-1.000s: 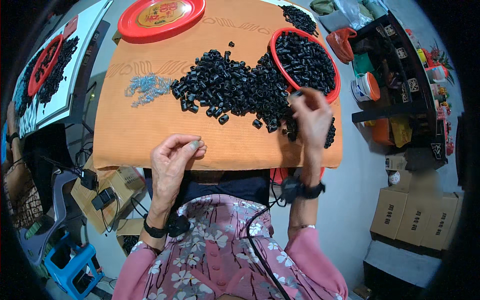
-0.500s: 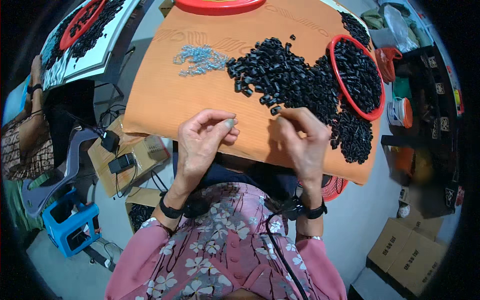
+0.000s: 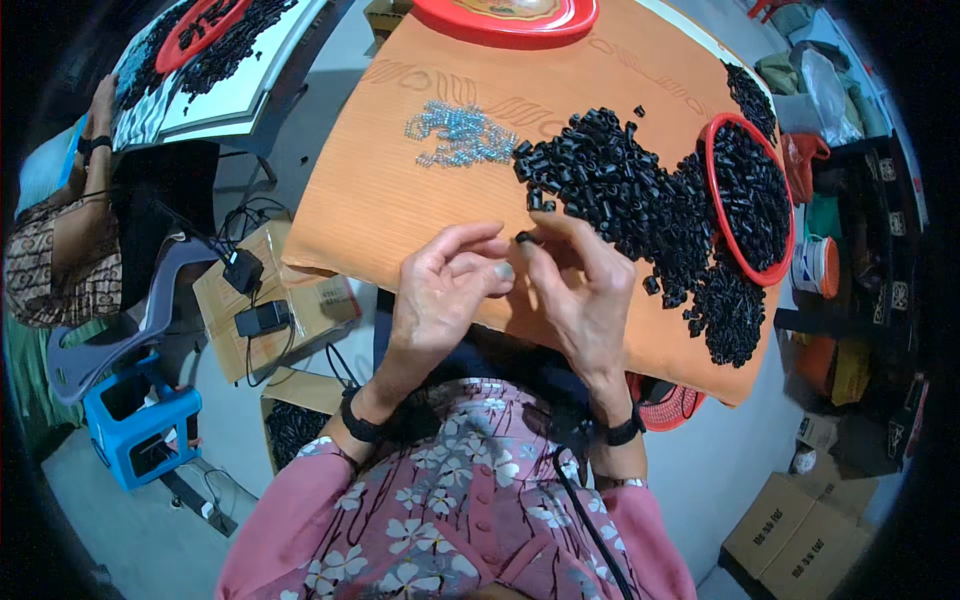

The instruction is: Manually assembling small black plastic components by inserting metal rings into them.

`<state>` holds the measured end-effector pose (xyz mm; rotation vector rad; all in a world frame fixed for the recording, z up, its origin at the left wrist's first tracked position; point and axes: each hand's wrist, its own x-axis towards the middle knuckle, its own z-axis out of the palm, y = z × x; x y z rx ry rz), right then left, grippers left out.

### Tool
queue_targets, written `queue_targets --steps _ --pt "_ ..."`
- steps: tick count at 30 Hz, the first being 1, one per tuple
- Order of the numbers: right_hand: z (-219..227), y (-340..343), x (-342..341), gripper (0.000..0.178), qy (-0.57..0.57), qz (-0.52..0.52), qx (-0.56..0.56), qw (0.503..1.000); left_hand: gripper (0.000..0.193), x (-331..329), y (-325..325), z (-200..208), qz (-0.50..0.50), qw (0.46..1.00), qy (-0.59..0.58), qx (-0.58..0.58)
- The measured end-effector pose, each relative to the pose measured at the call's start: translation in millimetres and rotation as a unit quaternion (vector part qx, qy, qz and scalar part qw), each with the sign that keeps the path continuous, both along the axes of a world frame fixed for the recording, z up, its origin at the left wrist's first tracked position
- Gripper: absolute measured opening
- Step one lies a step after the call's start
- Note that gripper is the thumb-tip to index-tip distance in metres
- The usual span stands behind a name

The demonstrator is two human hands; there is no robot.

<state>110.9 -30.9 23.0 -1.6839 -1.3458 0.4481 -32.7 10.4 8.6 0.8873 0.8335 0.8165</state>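
Between thumb and fingertip, my right hand (image 3: 585,300) pinches a small black plastic piece (image 3: 525,238). My left hand (image 3: 445,295) is just left of it with thumb and fingers curled together; whatever they hold, if anything, cannot be made out. Both hands hover over the near edge of an orange-covered table (image 3: 360,210). Beyond my right hand spreads a large heap of short black tubular pieces (image 3: 610,180). Left of that heap lies a small pile of shiny silvery metal parts (image 3: 460,135), perhaps springs.
A red-rimmed tray (image 3: 712,165) full of black pieces sits at the right; a red round tray (image 3: 505,35) is at the far edge. Cartons (image 3: 800,535) stand at lower right. On the left are a blue stool (image 3: 140,425), a cardboard box (image 3: 230,335) and another person's arm (image 3: 97,180).
My right hand has taken a black piece from the heap's near edge and brought it left, closer to my left hand. The whole view has shifted, moving the table rightward in it.
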Motion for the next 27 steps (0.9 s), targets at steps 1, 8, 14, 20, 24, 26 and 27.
queue_targets --steps 1,8,14,20,24,26,27 --pt "5 -2 -4 0.024 0.129 -0.001 -0.023 0.991 0.023 2 -1 -2 0.001 1.000 -0.001 0.001" --pt "4 15 -22 0.018 0.192 0.015 -0.052 0.980 0.032 -11 2 -6 0.005 0.960 0.129 0.248" --pt "-5 54 -17 0.016 -0.085 0.104 0.027 0.991 0.031 -25 10 -11 0.134 0.986 0.016 0.097" --pt "-1 86 -36 0.042 -0.264 0.181 0.081 0.944 0.028 -35 14 -10 0.120 0.981 0.050 0.146" --pt "-8 84 -31 0.030 -0.296 0.211 0.051 0.930 0.027 -36 16 -13 0.124 0.980 0.043 0.150" --pt "-10 74 -26 0.026 -0.295 0.226 0.037 0.927 0.030 -40 16 -15 0.105 0.985 0.039 0.130" --pt "-11 67 -24 0.025 -0.292 0.214 0.053 0.931 0.030 -40 16 -14 0.107 0.985 0.040 0.128"
